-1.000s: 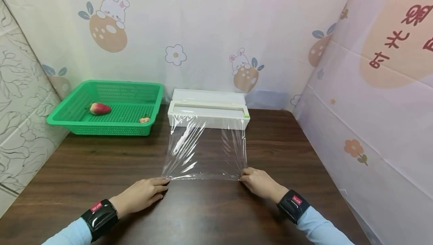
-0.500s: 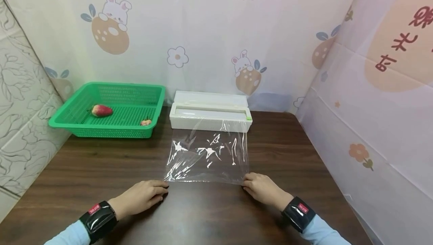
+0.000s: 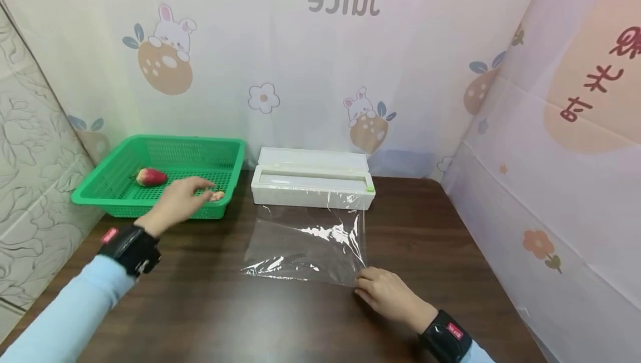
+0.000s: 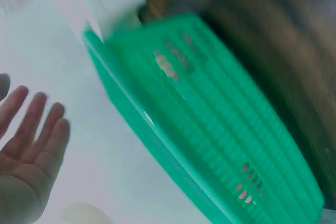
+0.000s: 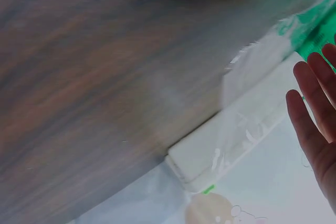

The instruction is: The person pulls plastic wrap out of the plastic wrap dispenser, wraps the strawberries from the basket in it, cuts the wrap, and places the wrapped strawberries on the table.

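A sheet of clear plastic wrap (image 3: pixel 305 246) runs from the white wrap dispenser box (image 3: pixel 312 193) over the dark table toward me. My right hand (image 3: pixel 390 296) holds the sheet's near right corner between its fingertips; in the right wrist view several of its fingers (image 5: pixel 310 124) stretch out loosely. My left hand (image 3: pixel 177 201) is over the front of the green basket (image 3: pixel 150 207), fingers extended and holding nothing. Just beyond its fingertips lies a small pinkish piece (image 3: pixel 217 196) in the basket. A red fruit (image 3: pixel 151 177) with a pale end lies further left inside.
The box's lid (image 3: pixel 312 158) stands raised at the back, with a green slider (image 3: pixel 370 189) on the right end of its front edge. Printed cloth walls (image 3: pixel 300 62) close off the back and right side. The brown table (image 3: pixel 425 251) extends right of the wrap.
My left hand has left the wrap's near left corner and moved up and left to the basket. The wrap has sunk slacker onto the table. My right hand stays at its corner.
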`<state>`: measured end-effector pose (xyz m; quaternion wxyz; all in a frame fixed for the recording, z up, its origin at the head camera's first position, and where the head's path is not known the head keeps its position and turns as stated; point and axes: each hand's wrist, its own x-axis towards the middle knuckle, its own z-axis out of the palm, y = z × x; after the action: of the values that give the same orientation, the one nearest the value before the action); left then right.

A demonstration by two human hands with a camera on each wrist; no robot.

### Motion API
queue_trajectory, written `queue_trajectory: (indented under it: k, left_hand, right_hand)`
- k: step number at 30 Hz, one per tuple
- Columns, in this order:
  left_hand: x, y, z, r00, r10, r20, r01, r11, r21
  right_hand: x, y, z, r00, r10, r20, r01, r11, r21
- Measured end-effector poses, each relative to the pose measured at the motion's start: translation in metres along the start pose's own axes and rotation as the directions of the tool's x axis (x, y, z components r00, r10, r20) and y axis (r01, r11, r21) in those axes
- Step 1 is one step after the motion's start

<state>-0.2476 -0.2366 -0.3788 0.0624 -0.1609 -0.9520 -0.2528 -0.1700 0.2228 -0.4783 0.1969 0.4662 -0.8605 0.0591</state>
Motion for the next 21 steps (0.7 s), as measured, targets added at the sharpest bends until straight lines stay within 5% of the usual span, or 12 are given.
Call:
queue_trajectory:
  k: [3,6,9,17,21]
  left_hand:
    - [0.028,-0.021,-0.004,0.980,-0.110,0.167,0.110,0.994,0.006]
    - [0.048,-0.038,0.006,0.928,-0.186,0.323,0.187,0.982,0.028]
    - [0.058,-0.049,0.018,0.876,-0.245,0.416,0.244,0.968,0.058]
    - [0.067,-0.050,0.027,0.787,-0.358,0.502,0.323,0.933,0.159]
    - [0.075,-0.048,0.026,0.781,-0.379,0.497,0.326,0.925,0.194]
  right_hand:
    - [0.004,-0.001,-0.002,1.000,-0.009,-0.024,0.009,1.000,-0.003]
    - [0.008,-0.002,-0.004,0.999,-0.003,-0.036,0.003,1.000,0.006]
    - [0.010,-0.003,-0.004,0.999,0.002,-0.034,-0.002,1.000,0.017]
    - [0.013,0.000,0.001,0.999,0.047,-0.004,-0.047,0.999,0.015]
    - [0.016,0.006,0.002,0.997,0.073,0.015,-0.073,0.997,0.013]
